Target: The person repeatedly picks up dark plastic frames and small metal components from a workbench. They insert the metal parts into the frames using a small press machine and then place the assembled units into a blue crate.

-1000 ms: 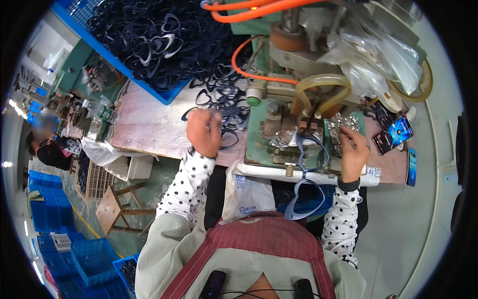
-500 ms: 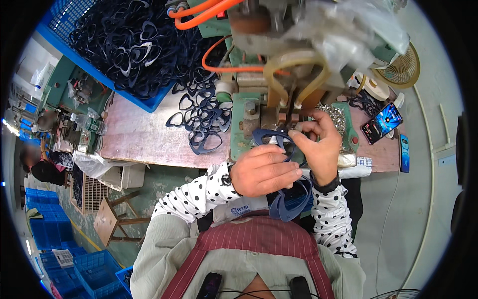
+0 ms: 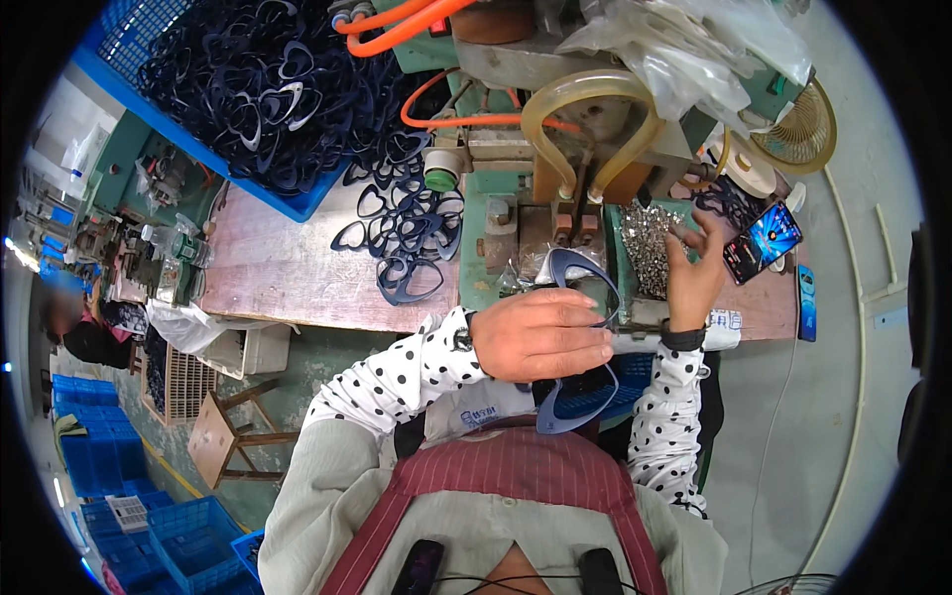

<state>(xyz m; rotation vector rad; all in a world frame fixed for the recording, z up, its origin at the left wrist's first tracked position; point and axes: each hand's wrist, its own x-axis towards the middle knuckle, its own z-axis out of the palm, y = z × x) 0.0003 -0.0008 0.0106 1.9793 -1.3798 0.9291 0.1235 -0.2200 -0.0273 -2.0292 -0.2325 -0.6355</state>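
Left hand [image 3: 540,342] pinches navy hearts [image 3: 562,424] near the press [image 3: 563,226]; right hand's [image 3: 697,273] grip, by metal studs [image 3: 645,250], I can't tell; heaped crate [image 3: 305,204] apparently left.

Left hand [image 3: 540,337]: thumb and palm are out of sight — its grip cannot be told.
Blue frame [image 3: 555,421]: the middle hides behind that hand.
Right hand [image 3: 696,268]: whatever its fingertips pinch is too small to tell.
Machine [image 3: 516,64]: the upper edge cuts its top — orange hoses [image 3: 397,42] too.
Co-worker [image 3: 84,342]: the head is blurred.
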